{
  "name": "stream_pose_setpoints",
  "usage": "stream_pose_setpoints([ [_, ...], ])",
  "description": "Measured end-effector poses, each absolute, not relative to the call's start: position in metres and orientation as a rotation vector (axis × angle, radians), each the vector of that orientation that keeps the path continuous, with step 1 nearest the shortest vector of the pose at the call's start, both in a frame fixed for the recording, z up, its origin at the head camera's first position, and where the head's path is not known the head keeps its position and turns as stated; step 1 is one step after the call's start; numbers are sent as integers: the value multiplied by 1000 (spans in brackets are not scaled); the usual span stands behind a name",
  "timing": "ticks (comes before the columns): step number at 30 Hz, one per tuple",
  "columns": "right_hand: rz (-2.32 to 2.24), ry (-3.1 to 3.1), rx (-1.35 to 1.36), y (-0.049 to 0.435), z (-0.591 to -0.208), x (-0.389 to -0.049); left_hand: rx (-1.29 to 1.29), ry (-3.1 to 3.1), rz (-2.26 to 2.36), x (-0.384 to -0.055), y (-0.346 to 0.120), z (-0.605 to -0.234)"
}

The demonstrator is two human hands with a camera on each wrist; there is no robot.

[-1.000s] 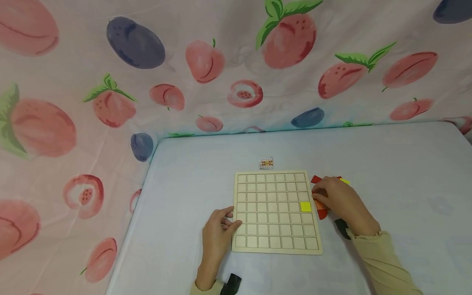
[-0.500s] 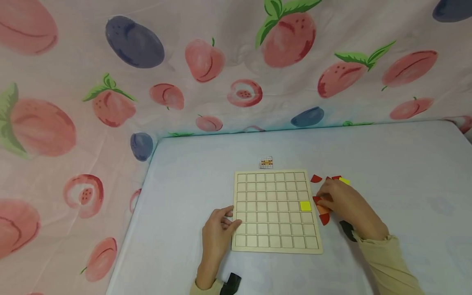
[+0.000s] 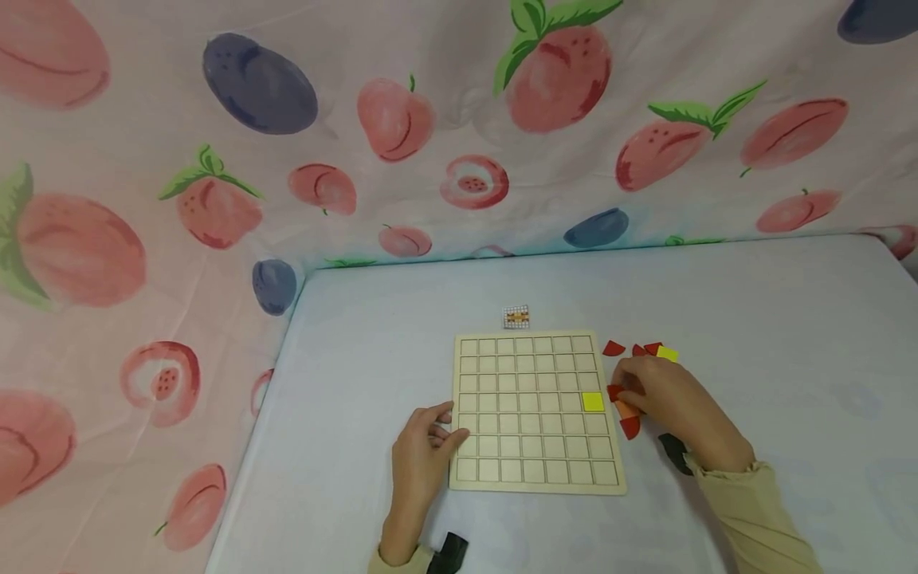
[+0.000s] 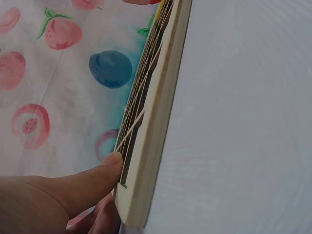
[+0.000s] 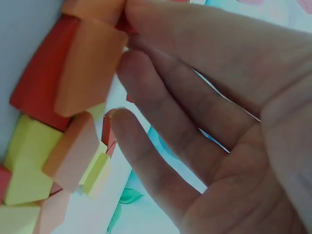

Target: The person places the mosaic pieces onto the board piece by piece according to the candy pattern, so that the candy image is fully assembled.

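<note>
Fingers of the left hand (image 3: 419,450) pinch the grid board (image 3: 527,448) by its edge; the right hand (image 3: 661,392), grip unclear to me, has shifted outward over coloured pieces (image 3: 630,428) beside it. One yellow tile (image 3: 593,402) occupies a cell; I judge another piece is being chosen.

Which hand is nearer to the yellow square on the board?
The right hand, at the loose pieces just right of the yellow square; the left hand holds the board by its opposite edge.
</note>
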State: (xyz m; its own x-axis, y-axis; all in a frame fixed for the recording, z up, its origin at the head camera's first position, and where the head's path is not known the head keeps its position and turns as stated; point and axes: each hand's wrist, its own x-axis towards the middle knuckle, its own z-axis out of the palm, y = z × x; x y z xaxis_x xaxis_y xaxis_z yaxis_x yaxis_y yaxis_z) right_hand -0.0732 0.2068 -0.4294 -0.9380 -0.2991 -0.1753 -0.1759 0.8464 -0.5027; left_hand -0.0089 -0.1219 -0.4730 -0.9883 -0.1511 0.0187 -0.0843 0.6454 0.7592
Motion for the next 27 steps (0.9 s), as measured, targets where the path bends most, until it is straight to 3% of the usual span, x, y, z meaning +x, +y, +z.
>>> stream_pose_setpoints([
  [27, -917, 2805, -486, 193, -431, -82, 192, -2764, -1283, -9, -123, -475],
])
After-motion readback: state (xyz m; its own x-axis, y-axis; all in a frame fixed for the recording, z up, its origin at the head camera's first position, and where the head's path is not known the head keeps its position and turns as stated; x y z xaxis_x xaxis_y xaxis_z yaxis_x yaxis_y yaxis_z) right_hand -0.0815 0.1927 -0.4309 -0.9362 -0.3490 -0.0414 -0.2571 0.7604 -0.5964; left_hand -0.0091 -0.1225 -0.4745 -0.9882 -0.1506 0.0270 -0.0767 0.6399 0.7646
